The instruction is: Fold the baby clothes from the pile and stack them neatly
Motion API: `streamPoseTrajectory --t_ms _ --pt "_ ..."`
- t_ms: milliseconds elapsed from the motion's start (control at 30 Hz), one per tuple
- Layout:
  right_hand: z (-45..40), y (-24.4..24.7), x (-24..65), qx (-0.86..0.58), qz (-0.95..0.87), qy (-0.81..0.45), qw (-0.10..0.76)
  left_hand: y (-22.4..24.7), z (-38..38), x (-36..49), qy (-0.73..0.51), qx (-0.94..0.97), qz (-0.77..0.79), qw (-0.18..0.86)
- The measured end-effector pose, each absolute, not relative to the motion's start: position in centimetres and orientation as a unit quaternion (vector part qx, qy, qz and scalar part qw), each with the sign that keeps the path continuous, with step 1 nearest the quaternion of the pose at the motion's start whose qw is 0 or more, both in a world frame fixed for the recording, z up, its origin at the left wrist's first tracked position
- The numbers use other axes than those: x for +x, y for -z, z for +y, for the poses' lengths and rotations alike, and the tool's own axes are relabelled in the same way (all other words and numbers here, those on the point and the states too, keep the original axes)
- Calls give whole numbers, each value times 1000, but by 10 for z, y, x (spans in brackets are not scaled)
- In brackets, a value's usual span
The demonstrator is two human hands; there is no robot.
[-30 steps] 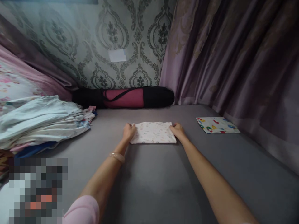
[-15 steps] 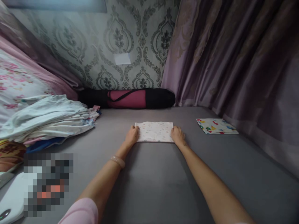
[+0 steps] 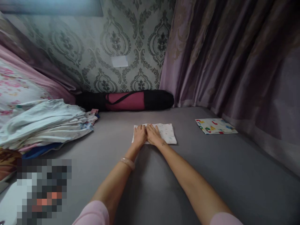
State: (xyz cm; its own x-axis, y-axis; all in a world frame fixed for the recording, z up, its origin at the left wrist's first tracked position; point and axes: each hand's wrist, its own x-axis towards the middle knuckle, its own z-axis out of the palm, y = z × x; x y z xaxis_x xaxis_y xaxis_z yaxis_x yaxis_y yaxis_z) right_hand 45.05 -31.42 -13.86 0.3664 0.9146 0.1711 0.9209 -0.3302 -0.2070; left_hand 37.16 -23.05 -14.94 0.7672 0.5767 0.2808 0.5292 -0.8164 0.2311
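A folded white cloth (image 3: 168, 132) with a faint small print lies flat on the grey sheet (image 3: 150, 181) in front of me. My left hand (image 3: 140, 135) rests palm down on its left part, fingers stretched forward. Right beside it, my right hand (image 3: 152, 133) also presses flat on the cloth near its middle, fingers extended. The two hands nearly touch, and they cover much of the cloth's left half. Off to the right lies a second folded cloth (image 3: 216, 126), white with colourful shapes.
A heap of pale clothes (image 3: 49, 120) sits at the left. Against the patterned wall (image 3: 117, 40) lies a long black and maroon bag (image 3: 126, 101). Purple curtains (image 3: 201, 56) hang on the right. A partly pixelated white object (image 3: 17, 193) is at the lower left.
Both hands have left the cloth's two side edges and come together on top of it, left of its middle. Their fingers are now laid flat. The view has shifted slightly.
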Motion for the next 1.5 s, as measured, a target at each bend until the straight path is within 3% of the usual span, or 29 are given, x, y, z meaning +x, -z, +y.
streamPoseTrajectory --t_ms 267,500,800,900,1000,1133,1500 --pt "-316 153 454 -833 -530 -25 156 167 -221 373 -144 951 270 50" --pt "-322 159 466 -887 -445 3 125 165 -226 374 -99 941 321 38" --pt "-353 159 505 -916 -387 16 106 169 -221 370 -107 927 349 81" --pt "-362 153 521 -904 -396 -14 162 168 -214 370 -120 920 344 142" --pt "-372 142 540 -921 -312 -32 230 165 -200 364 -179 880 349 268" --pt "-386 133 557 -949 -211 -40 229 170 -189 353 -256 829 321 381" --pt "-381 129 529 -965 -161 -50 202 177 -210 349 -187 924 292 164"
